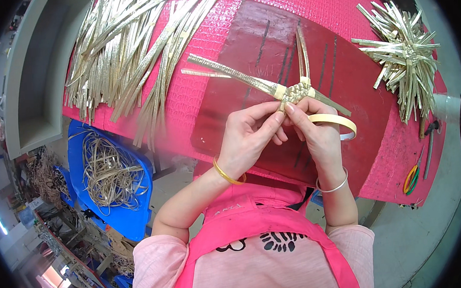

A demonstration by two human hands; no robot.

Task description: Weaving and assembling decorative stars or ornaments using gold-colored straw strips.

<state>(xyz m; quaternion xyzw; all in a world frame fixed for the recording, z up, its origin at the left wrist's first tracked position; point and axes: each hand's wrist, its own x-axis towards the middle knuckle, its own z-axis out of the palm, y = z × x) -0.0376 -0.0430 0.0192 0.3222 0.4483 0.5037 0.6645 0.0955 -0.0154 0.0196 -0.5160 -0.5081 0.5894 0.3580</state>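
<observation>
Over a dark red board (218, 121), my two hands meet at a small woven piece of gold strips (294, 93). Long loose strip ends stick out of it to the left, away from me and to the right, bound near the weave with pale tape. My left hand (251, 135) pinches its near edge between thumb and finger. My right hand (314, 128) grips the same edge close beside it, thumb on top. A roll of pale yellow tape (340, 120) hangs around a finger of my right hand. The fingertips hide the weave's near part.
Bundles of gold strips (114, 51) lie at the far left of the pink-covered table (202, 35). Woven pieces (407, 54) are heaped at the right, near scissors (412, 178) with green and orange handles. A blue bin (135, 224) of loose strips stands below the left edge.
</observation>
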